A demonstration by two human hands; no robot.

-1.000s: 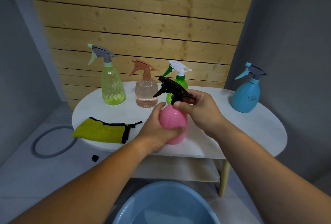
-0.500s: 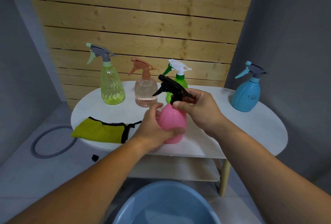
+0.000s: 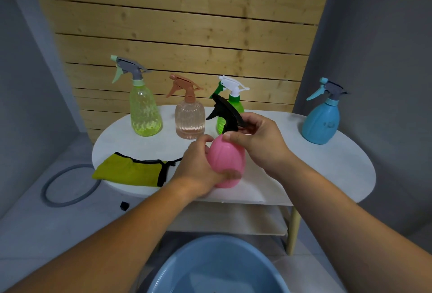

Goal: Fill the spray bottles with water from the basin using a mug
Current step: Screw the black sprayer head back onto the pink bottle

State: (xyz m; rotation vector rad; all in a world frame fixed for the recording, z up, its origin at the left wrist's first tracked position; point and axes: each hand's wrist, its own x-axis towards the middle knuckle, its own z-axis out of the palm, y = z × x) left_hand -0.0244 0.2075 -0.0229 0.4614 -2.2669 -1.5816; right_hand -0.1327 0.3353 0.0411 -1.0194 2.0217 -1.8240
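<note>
looks like the uncapping step, judging by the grip. holding the pink egg-shaped plastic spray bottle (image 3: 225, 161) upright, seemingly resting near the front edge of the white oval table (image 3: 327, 175), with the left hand (image 3: 198, 171) wrapped round its belly, fingers curled about the lower part and thumb up by the shoulder. pinching the black plastic trigger head (image 3: 225, 115) low at the collar with the right hand (image 3: 259, 143), thumb and fingers closed on it as if to twist. cannot tell whether loosened yet.

next, probably: twist the trigger head off, lift it clear of the neck and set it on the table, then fetch a mug, not in view here, to dip into the round blue plastic basin (image 3: 217, 267) down in front, seemingly holding water. calls for a firm left-hand hold against the twist.

opaque pink, faintly ribbed from top to bottom, so no telling any level inside. standing just in front of the green spray bottle with a white trigger (image 3: 233, 105).
</note>
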